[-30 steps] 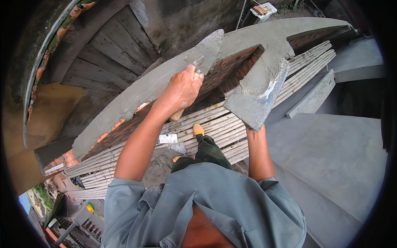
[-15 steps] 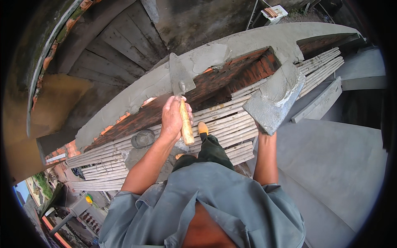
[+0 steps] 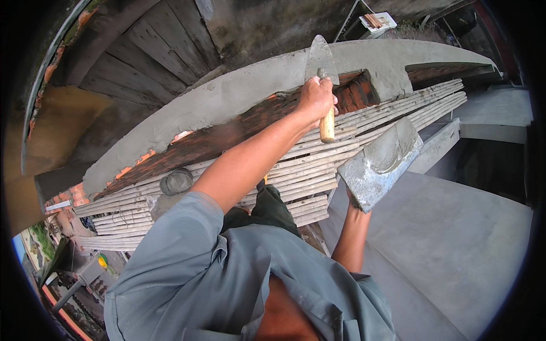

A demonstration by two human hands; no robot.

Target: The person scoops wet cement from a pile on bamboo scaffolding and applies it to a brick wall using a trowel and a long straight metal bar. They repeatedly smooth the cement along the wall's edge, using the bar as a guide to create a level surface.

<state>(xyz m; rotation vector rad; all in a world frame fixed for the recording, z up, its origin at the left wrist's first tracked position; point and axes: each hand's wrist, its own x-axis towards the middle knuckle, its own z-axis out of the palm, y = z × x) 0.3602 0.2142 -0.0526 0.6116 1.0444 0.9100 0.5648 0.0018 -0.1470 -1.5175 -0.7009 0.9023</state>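
My left hand (image 3: 316, 101) is closed around the wooden handle of a pointed trowel (image 3: 322, 57), its metal blade lying over the top of a curved wall (image 3: 239, 85) coated in wet grey mortar. Bare red brick shows along the wall's inner side and in a recess just below the blade. On the right, my right hand (image 3: 356, 204) grips a mortar hawk (image 3: 378, 170) from beneath; most of its fingers are hidden under the board. A patch of grey mortar (image 3: 399, 142) lies on the hawk's far part.
I stand on a platform of bamboo poles (image 3: 307, 182) running along the wall. A round grey mortar-smeared thing (image 3: 176, 182) sits on it at left. A smooth grey slab (image 3: 443, 238) spreads at right. A white tray (image 3: 380, 25) stands beyond the wall.
My left hand has carried the trowel right and farther along the wall top. The lumpy mortar there now looks smoother. The hawk has tilted and lowered slightly, with less mortar showing on it.
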